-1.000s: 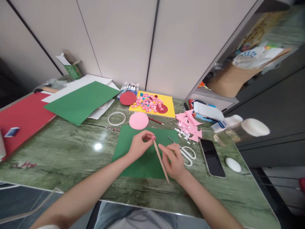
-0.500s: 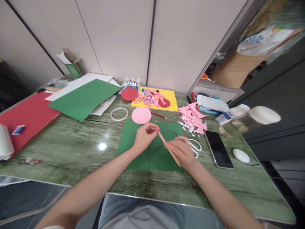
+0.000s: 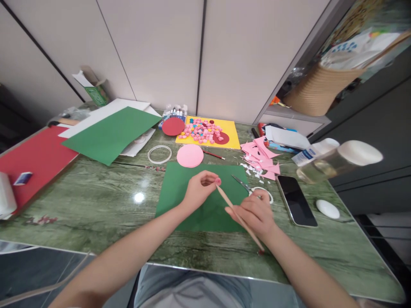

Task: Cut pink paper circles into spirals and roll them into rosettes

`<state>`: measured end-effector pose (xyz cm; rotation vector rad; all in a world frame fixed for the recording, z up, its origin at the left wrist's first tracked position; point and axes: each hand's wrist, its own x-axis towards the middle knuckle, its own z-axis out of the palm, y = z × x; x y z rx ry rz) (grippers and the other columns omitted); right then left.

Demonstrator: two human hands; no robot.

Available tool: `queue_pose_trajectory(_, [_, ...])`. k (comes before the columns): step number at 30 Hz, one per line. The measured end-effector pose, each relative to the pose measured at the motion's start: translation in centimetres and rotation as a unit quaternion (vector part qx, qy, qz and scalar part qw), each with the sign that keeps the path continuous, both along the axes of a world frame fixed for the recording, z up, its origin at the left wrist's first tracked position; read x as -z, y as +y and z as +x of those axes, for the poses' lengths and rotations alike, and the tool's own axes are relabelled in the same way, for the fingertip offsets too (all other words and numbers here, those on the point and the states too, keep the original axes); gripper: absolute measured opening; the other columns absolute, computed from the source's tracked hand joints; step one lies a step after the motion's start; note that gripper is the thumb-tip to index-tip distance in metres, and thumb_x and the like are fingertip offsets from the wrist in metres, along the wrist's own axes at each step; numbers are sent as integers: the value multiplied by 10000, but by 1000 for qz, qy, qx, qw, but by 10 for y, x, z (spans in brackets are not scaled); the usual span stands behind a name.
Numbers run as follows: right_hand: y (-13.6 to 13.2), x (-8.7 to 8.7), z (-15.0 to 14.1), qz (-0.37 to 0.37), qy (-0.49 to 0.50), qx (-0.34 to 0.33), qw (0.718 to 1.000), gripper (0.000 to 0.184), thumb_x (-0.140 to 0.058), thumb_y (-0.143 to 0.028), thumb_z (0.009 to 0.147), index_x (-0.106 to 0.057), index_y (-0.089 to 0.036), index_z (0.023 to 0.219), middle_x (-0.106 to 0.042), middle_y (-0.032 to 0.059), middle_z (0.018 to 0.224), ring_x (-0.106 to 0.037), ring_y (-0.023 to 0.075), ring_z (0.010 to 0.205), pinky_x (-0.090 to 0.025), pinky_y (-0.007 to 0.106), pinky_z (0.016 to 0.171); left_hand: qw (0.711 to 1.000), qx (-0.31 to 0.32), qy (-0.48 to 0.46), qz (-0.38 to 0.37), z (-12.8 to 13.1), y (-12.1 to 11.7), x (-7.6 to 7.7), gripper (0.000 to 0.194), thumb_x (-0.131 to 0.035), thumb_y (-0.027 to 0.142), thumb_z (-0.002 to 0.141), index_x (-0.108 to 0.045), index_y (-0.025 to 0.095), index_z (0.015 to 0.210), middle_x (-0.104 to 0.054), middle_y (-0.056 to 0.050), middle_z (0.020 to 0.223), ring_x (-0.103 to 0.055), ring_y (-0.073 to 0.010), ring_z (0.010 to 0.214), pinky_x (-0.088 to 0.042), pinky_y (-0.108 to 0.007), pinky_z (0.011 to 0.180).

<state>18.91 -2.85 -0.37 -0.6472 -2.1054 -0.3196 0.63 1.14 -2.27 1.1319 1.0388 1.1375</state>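
Note:
My left hand (image 3: 199, 191) pinches a small pink paper roll (image 3: 218, 181) at the tip of a thin wooden stick (image 3: 239, 218). My right hand (image 3: 253, 212) is closed round the stick's middle, and the stick slants down to the right past my wrist. Both hands hover over a green paper sheet (image 3: 175, 192) on the green marble table (image 3: 96, 201). White-handled scissors (image 3: 252, 188) lie just behind my right hand, partly hidden by it.
A pink paper disc (image 3: 190, 155), a white ring (image 3: 159, 154) and a yellow sheet (image 3: 231, 137) with several paper rolls lie behind. Pink scraps (image 3: 260, 159), a phone (image 3: 296, 199), a jar (image 3: 337, 162) and a white oval object (image 3: 327, 209) are at the right. Green, white and red sheets (image 3: 38, 156) are at the left.
My right hand slid back along the stick toward me and to the right. The left hand kept its pinch on the pink roll at the tip. The camera shifted slightly.

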Motion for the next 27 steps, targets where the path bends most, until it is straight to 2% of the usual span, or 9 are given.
queue_pose_trajectory(4, [8, 2, 3, -91, 85, 43, 991, 212, -552, -125, 846, -608, -253, 1006, -661, 2, 686, -581, 147, 559, -424, 358, 662, 996, 6, -50, -80, -1, -1, -5, 238, -736, 243, 634, -643, 155, 835, -703, -50, 783, -644, -159, 772, -483, -277, 733])
queue_pose_trajectory(6, [13, 5, 1, -196, 133, 72, 969, 222, -490, -148, 886, -602, -244, 1052, -688, 49, 811, -638, 191, 722, -457, 383, 729, 991, 19, -73, -113, 0, -4, -7, 243, -733, 224, 633, -644, 151, 848, -707, -49, 778, -644, -152, 758, -472, -267, 714])
queue_pose_trajectory(8, [15, 9, -4, -344, 198, 63, 916, 179, -488, -223, 901, -576, -251, 1054, -685, 66, 945, -649, 212, 871, -486, 394, 785, 986, 36, -96, -131, 1, -6, -10, 252, -743, 216, 622, -645, 146, 843, -710, -51, 775, -646, -151, 749, -470, -270, 714])
queue_pose_trajectory(11, [17, 15, -15, -526, 305, -21, 794, 210, -616, -329, 821, -525, -266, 999, -668, 49, 1044, -662, 212, 920, -526, 390, 808, 985, 48, -108, -125, 4, -10, -11, 256, -762, 214, 598, -648, 144, 817, -715, -53, 781, -652, -157, 761, -475, -283, 745])
queue_pose_trajectory(13, [16, 20, -20, -582, 347, -44, 734, 257, -694, -342, 749, -522, -259, 921, -685, 28, 964, -673, 212, 893, -543, 379, 789, 988, 46, -96, -109, 6, -11, -12, 239, -763, 220, 599, -650, 150, 798, -717, -50, 791, -656, -160, 778, -479, -288, 770])
queue_pose_trajectory(15, [16, 24, -23, -604, 372, -45, 703, 267, -730, -331, 711, -528, -249, 866, -693, 12, 871, -679, 205, 847, -549, 367, 768, 991, 45, -82, -98, 6, -13, -13, 224, -760, 229, 605, -648, 157, 785, -716, -44, 789, -657, -161, 777, -486, -293, 777])
queue_pose_trajectory(20, [17, 27, -21, -615, 407, -62, 673, 251, -743, -306, 704, -548, -240, 849, -692, -1, 830, -674, 182, 768, -554, 348, 737, 993, 50, -65, -84, 8, -15, -12, 254, -747, 276, 630, -621, 161, 818, -690, -30, 739, -609, -126, 597, -497, -273, 611])
queue_pose_trajectory(24, [15, 23, -22, -595, 410, -54, 690, 227, -745, -300, 703, -567, -235, 829, -676, -3, 813, -669, 178, 799, -552, 340, 765, 998, 40, -18, -55, 8, -19, -13, 246, -717, 303, 668, -607, 170, 842, -679, -19, 750, -477, -69, 468, -392, -213, 447])
queue_pose_trajectory(27, [13, 18, -24, -570, 405, -50, 713, 225, -737, -303, 710, -565, -246, 844, -664, -6, 812, -667, 174, 799, -556, 330, 755, 999, 26, 14, -17, 8, -22, -16, 213, -700, 294, 693, -603, 174, 839, -685, -12, 760, -382, -41, 430, -307, -201, 421])
